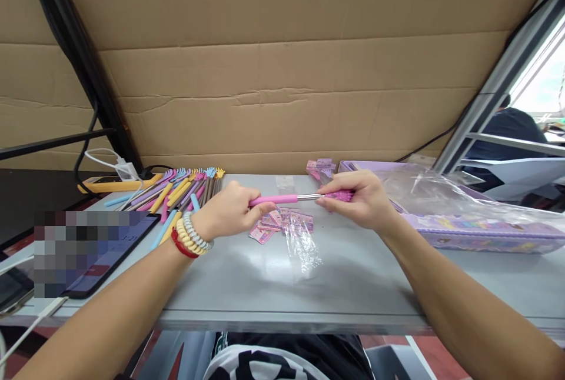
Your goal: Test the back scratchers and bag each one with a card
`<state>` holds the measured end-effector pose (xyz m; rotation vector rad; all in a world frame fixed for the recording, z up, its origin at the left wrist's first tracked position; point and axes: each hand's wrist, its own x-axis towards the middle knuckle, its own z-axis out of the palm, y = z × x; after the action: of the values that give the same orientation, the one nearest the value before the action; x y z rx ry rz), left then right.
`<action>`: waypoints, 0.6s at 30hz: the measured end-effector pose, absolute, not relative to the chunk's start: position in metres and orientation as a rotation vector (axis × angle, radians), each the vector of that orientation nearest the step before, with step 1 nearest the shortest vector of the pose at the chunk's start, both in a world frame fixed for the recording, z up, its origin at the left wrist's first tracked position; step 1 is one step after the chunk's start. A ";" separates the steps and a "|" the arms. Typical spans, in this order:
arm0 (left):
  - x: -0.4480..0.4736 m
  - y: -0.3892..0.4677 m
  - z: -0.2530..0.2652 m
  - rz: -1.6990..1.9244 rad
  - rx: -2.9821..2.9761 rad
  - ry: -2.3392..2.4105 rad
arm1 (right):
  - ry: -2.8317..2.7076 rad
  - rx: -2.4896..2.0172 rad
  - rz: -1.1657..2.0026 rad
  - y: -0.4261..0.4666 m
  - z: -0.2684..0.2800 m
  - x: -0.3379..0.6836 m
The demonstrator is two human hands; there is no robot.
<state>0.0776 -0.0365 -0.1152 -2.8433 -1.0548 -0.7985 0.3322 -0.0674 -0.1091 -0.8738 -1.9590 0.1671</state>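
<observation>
1. Surface: a grey tabletop (362,286) runs across the view. Its near edge crosses the frame just above the person's lap. A brown cardboard wall (282,74) stands along its far edge.
2. Room: to the right of the cardboard wall, a metal frame and a bright window show, with another person in a dark top seated beyond.
3. Item in hand: a pink-handled tool (291,198) with a thin metal shaft is held above the tabletop, in front of the cardboard wall. Its long axis lies nearly level, left to right. The handle points left; the pink shaped head points right.
4. The left hand (229,210) is curled around the handle end, fingers pressed together on it. Coiled bands sit on that wrist.
5. The right hand (359,197) pinches the head end between thumb and fingertips.
6. Below the tool, small pink cards (273,224) lie on the tabletop with a clear plastic sleeve (304,245).
7. Left of the tool, a fanned pile of tools (176,192) in pink, yellow, blue and purple lies beside a dark tablet (119,245).
8. Right of the tool, a purple box (481,233) lies under clear plastic film.
9. Open room: bare tabletop lies between the cards and the near edge.
</observation>
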 end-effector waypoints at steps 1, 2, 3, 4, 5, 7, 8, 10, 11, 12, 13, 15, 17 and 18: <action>0.077 -0.038 -0.115 -0.785 -2.836 -1.059 | -1.961 -0.867 0.172 -0.067 -0.110 0.332; 0.076 -0.039 -0.115 -0.774 -2.831 -1.062 | -1.959 -0.858 0.179 -0.067 -0.110 0.332; 0.076 -0.040 -0.114 -0.763 -2.829 -1.063 | -1.956 -0.847 0.190 -0.066 -0.111 0.332; 0.075 -0.041 -0.113 -0.757 -2.829 -1.061 | -1.949 -0.840 0.201 -0.066 -0.112 0.331; 0.075 -0.042 -0.111 -0.752 -2.828 -1.057 | -1.938 -0.836 0.213 -0.066 -0.113 0.331; 0.077 -0.045 -0.108 -0.757 -2.820 -1.048 | -1.906 -0.841 0.235 -0.067 -0.113 0.330; 0.078 -0.046 -0.107 -0.764 -2.817 -1.045 | -1.893 -0.850 0.246 -0.068 -0.114 0.330; 0.079 -0.045 -0.107 -0.769 -2.821 -1.040 | -1.897 -0.874 0.257 -0.069 -0.113 0.329; 0.079 -0.042 -0.109 -0.768 -2.828 -1.040 | -1.917 -0.889 0.253 -0.068 -0.113 0.328; 0.079 -0.039 -0.112 -0.760 -2.840 -1.039 | -1.947 -0.906 0.243 -0.068 -0.114 0.328; 0.078 -0.036 -0.115 -0.741 -2.858 -1.039 | -1.981 -0.925 0.226 -0.067 -0.114 0.327; 0.075 -0.028 -0.122 -0.676 -2.911 -1.024 | -2.042 -0.960 0.188 -0.064 -0.116 0.325; 0.073 -0.023 -0.127 -0.603 -2.945 -1.004 | -2.082 -0.979 0.169 -0.061 -0.118 0.325; 0.073 -0.022 -0.129 -0.578 -2.945 -1.004 | -2.092 -0.983 0.169 -0.060 -0.119 0.325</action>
<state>0.0726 -0.0221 -0.1285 -2.9449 -1.0037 -0.5778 0.3250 -0.0599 -0.1191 -0.9826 -2.0919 0.1686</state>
